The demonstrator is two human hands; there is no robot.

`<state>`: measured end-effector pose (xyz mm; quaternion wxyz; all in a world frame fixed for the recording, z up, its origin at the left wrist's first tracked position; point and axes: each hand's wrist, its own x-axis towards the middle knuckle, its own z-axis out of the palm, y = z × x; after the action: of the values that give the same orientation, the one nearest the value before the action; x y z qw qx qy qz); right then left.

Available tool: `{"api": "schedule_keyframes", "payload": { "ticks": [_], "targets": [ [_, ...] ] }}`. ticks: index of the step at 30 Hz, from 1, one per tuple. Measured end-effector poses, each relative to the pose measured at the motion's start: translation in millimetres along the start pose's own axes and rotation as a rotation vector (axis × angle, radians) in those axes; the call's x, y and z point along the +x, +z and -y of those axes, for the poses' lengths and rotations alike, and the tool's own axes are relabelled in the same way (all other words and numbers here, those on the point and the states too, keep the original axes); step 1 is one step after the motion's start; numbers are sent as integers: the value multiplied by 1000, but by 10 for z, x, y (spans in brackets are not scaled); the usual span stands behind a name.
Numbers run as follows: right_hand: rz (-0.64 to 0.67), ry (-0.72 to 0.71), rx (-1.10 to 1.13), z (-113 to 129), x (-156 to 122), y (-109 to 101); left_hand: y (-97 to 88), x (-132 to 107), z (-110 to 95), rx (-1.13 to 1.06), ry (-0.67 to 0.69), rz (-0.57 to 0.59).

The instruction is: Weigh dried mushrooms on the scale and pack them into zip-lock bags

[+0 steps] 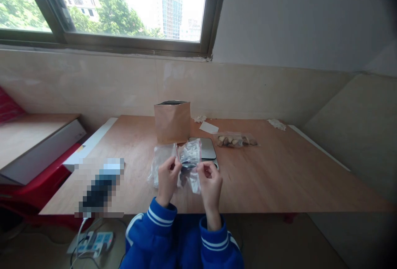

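Between my two hands is a clear zip-lock bag point(191, 153) with a reddish strip along its edges. My left hand point(168, 176) pinches its left side, and my right hand point(211, 182) pinches the right side. Another clear plastic bag point(155, 165) lies on the table by my left hand. Just beyond the held bag sits a flat silver kitchen scale point(207, 148), partly covered by the bag and my right hand. Behind these stands a brown kraft paper pouch point(172, 124), upright with its top open. What the pouch contains is hidden.
Clear bags of brownish pieces point(231, 141) lie right of the scale. A white card point(209, 127) and crumpled whitish scraps point(276, 124) are farther back. A pixelated dark object point(99, 188) with a white cable is at the table's left. Below sits a power strip point(96, 241).
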<state>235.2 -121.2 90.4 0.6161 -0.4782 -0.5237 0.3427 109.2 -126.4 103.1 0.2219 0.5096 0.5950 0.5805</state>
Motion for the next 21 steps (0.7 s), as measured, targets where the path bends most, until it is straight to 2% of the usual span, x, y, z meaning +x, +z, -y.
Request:
{"api": "schedule_keyframes", "payload": {
  "ticks": [2,3,4,6,9,12,16,21],
  "targets": [
    [-44,12,12,-6,13,-23,-78,16,-12,-14,-39,-84],
    [-23,7,12,-1,13,-27,-107,18,-31,-40,-55,-74],
    [16,-5,9,10,9,-24,-123,16,-57,-73,-67,-27],
    [99,-40,-19,39,-8,0,-113,2,-116,-127,-77,140],
    [168,-111,-96,76,-31,33,-24,-22,-170,-113,-58,336],
    [212,-190,-169,79,-27,22,56,-18,-150,-81,-45,363],
    [218,-253,-235,75,-17,-2,66,10,-97,-113,-17,385],
    [187,-200,-182,74,-10,4,6,-1,-95,-117,40,462]
  ]
}}
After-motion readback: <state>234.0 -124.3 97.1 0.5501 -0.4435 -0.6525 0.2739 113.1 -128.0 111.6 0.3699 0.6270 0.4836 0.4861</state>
